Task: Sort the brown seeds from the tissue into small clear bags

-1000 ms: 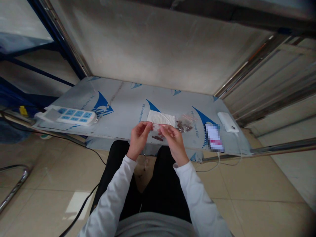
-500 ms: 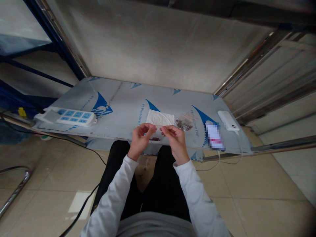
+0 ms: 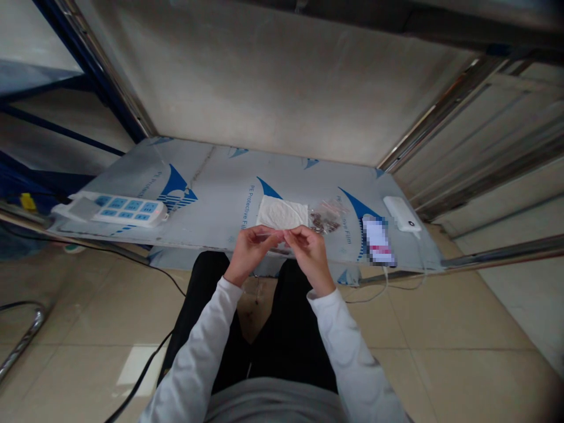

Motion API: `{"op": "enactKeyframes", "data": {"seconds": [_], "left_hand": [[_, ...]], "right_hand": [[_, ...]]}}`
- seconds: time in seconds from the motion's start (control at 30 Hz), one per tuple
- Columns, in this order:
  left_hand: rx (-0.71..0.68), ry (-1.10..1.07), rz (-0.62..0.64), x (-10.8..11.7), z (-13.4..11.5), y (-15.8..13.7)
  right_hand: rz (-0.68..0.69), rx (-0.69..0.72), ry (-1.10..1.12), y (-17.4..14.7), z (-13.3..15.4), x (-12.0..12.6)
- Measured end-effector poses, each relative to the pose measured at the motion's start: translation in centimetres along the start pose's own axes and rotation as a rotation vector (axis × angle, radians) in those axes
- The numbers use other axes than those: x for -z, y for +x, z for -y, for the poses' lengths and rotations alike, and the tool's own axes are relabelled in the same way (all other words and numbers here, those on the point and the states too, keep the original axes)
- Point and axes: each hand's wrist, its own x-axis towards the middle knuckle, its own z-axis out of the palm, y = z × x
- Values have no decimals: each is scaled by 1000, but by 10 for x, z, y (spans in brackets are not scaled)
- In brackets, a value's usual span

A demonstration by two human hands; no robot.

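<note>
Film-covered shelf (image 3: 211, 202), pale wall (image 3: 282, 88) behind; power strip (image 3: 127, 211) at left. Left hand (image 3: 247, 254) pinches a thin clear piece (image 3: 267, 234), likely plastic, just before a white cloth (image 3: 282, 212); right hand (image 3: 311, 256) appears to pinch it too. Beyond: bag of brown bits (image 3: 326, 217), phone (image 3: 378, 242). Step, as I judge: fingertip handling; next move calls for light, matched pressure.

We reach our left forearm (image 3: 194, 352) and right forearm (image 3: 355, 346) toward the far side, angled inward; our left hand (image 3: 249, 254) and right hand (image 3: 309, 254) nearly meet, fingers curled in pinches.
</note>
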Motion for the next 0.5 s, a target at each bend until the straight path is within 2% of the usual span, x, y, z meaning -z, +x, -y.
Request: {"op": "enactKeyframes", "data": {"seconds": [0.13, 0.27, 0.4, 0.5], "left_hand": [[-76, 137, 3, 1, 3, 1], [-82, 220, 117, 3, 7, 0], [-52, 253, 237, 2, 2, -2], [-74, 373, 264, 0, -2, -2]], "right_hand": [[67, -12, 47, -6, 0, 2], [85, -60, 72, -7, -5, 13], [109, -42, -67, -5, 0, 29], [220, 9, -270, -6, 16, 35]]}}
